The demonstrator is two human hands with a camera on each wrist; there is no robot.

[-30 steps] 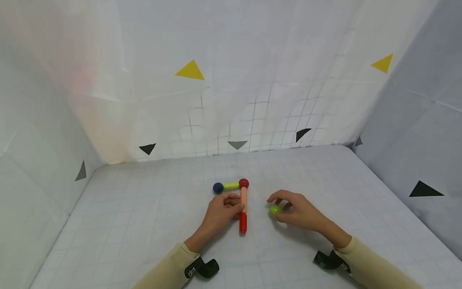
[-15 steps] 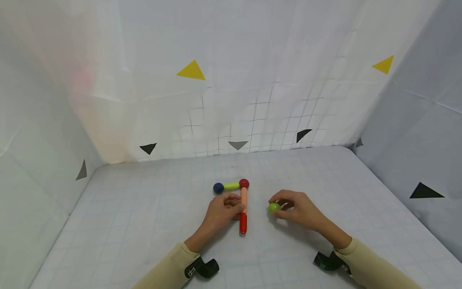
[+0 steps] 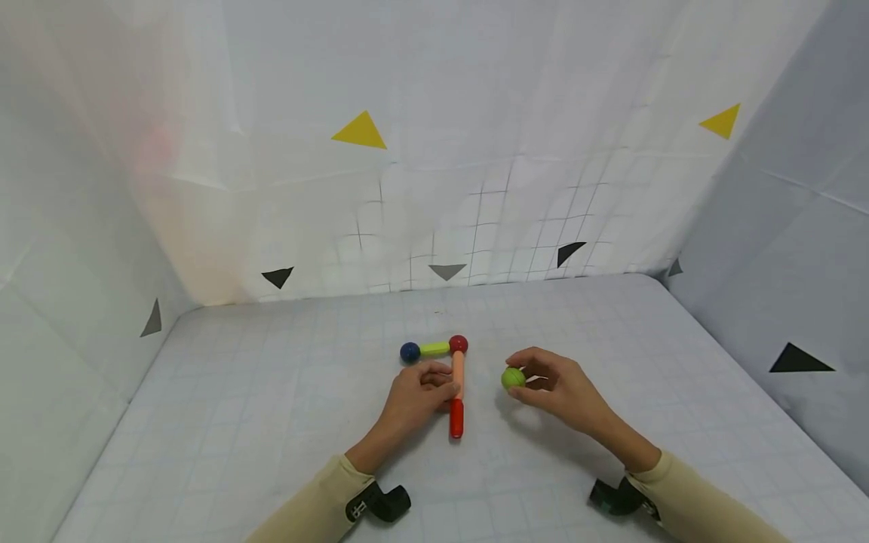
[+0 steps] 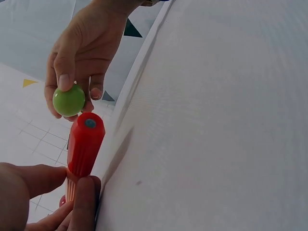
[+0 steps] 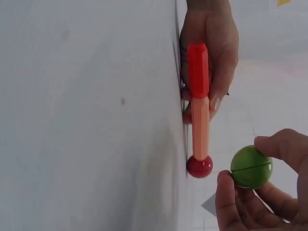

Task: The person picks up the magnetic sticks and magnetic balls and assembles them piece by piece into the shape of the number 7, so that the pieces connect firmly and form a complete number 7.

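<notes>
My left hand (image 3: 417, 400) pinches a peach-coloured rod (image 3: 459, 375) between thumb and fingers. At the rod's near end sits a red rod (image 3: 457, 418), in line with it; a bluish spot shows in its end face (image 4: 90, 123) in the left wrist view. A dark red ball (image 3: 458, 344) joins the far end. From that ball a yellow-green rod (image 3: 434, 349) runs left to a dark blue ball (image 3: 410, 352). To the right, my right hand (image 3: 560, 388) pinches a green ball (image 3: 513, 378), which has a seam round its middle (image 5: 251, 167), apart from the rods.
A white table (image 3: 285, 377) with a faint grid lies under the pieces. White sheets (image 3: 448, 151) with yellow, black and grey triangles stand behind and at both sides. A black wrist camera (image 3: 390, 504) sits below the left hand, another camera (image 3: 611, 498) below the right.
The right fingers have closed on the green ball and lifted it slightly off the table, away from me. The left hand and the joined rods have hardly moved.
</notes>
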